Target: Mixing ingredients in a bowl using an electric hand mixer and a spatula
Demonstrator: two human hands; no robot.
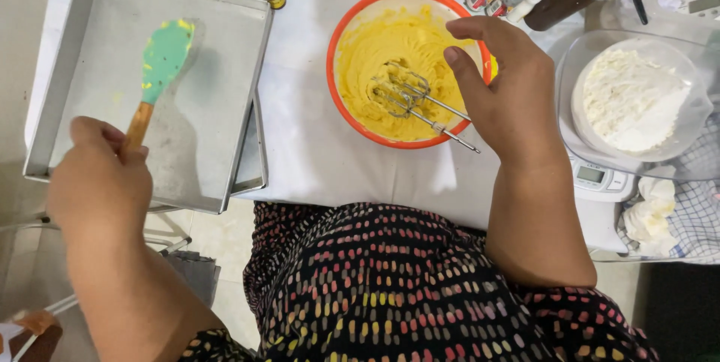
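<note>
At the table's left edge, the left hand [101, 182] has its fingers clenched around the wooden handle of a green silicone spatula [160, 70] smeared with yellow batter, its blade over a square grey metal baking tray [217, 145]. Toward the middle, an orange round plastic bowl [335, 100] of yellow batter holds two metal whisk beaters [409, 96]. The right hand [506, 88] grips the bowl's right rim, fingers curled over it, beside a clear bowl of white flour [634, 100].
</note>
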